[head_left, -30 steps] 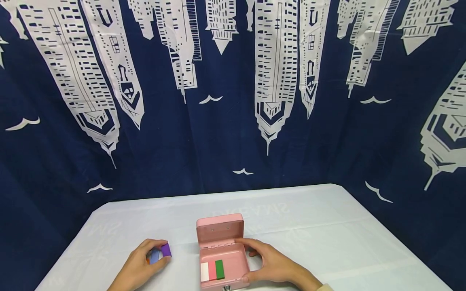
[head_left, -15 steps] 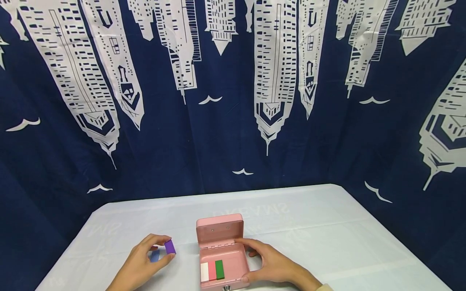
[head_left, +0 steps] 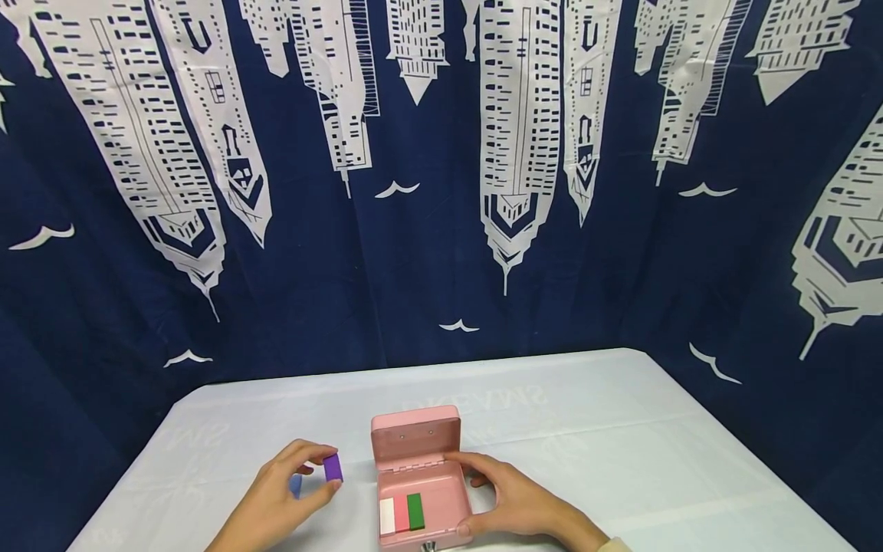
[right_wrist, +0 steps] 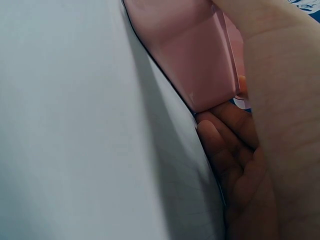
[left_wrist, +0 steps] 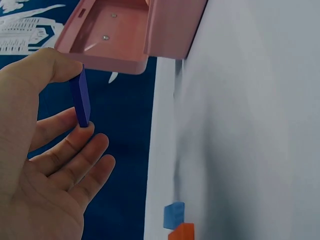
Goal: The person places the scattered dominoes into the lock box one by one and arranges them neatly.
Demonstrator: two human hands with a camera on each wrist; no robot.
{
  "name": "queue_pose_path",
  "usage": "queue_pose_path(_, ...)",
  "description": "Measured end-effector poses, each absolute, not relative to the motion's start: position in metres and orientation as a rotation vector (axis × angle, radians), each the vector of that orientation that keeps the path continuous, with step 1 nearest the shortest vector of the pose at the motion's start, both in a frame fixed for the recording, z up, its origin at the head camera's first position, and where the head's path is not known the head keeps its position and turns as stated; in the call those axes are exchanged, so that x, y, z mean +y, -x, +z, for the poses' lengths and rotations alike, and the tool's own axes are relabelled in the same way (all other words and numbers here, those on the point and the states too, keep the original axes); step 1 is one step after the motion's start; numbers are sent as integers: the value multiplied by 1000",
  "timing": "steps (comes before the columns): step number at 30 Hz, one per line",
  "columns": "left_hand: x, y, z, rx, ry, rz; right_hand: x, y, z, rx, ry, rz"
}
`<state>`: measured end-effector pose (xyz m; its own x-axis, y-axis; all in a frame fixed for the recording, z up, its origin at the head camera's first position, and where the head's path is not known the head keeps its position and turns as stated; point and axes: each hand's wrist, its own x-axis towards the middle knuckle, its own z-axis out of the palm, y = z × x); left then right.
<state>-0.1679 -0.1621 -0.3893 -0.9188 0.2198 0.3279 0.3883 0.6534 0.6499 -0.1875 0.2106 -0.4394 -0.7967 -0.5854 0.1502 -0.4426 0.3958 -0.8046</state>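
Between thumb and fingertips, my left hand [head_left: 279, 491] pinches a flat purple block [head_left: 333, 468] by its two ends, held above the table left of the pink metal cash box [head_left: 444, 494]. The box lies with its lid up. Inside, along its left part, a white block [head_left: 387, 515], a pink block [head_left: 402, 514] and a green block [head_left: 415, 511] lie side by side. My right hand [head_left: 513, 498] grips the box's right side, thumb at the front corner and index finger near the hinge. Its other fingers lie against the box's outside in the right wrist view.
In the left wrist view, a blue block [left_wrist: 174, 215] and an orange block [left_wrist: 182, 232] sit on the white-covered table [head_left: 621, 445]. In the head view, my left hand partly covers the blue one. A navy curtain [head_left: 414, 261] with white buildings hangs behind the table.
My left hand has lifted the purple block up and right, away from the blue and orange blocks and closer to the box. The right hand and box have stayed put.
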Motion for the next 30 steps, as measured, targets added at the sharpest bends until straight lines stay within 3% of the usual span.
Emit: queue_pose_path(30, -119, 168, -371, -2479, 990, -1138, 210, 189, -438, 2510, 920, -1331)
